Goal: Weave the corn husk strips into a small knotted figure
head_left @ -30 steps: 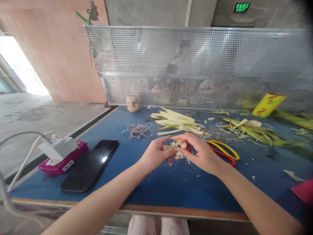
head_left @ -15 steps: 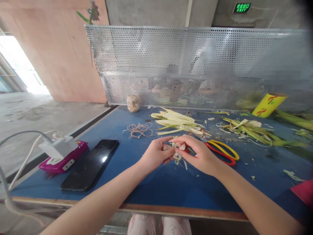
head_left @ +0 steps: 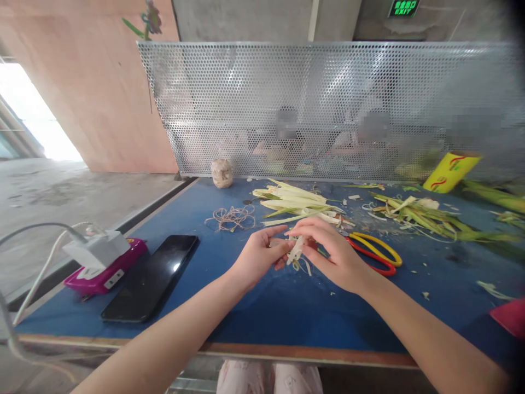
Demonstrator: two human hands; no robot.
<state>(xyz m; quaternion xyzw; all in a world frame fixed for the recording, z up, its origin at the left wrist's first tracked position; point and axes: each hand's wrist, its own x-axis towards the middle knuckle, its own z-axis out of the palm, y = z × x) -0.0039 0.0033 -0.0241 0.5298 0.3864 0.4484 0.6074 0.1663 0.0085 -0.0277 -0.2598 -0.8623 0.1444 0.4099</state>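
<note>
Head view: the pale strips [head_left: 296,250] are at the centre of the frame, above the blue table [head_left: 320,328]. The left hand [head_left: 260,251] pinches them between thumb and fingers. The right hand [head_left: 328,249] arches its bent fingers over them from the right; I cannot tell whether it grips them. Just above the hands lie pale husks [head_left: 293,198], with tangled string [head_left: 232,218] to their left. A black phone [head_left: 151,279] lies at lower left.
</note>
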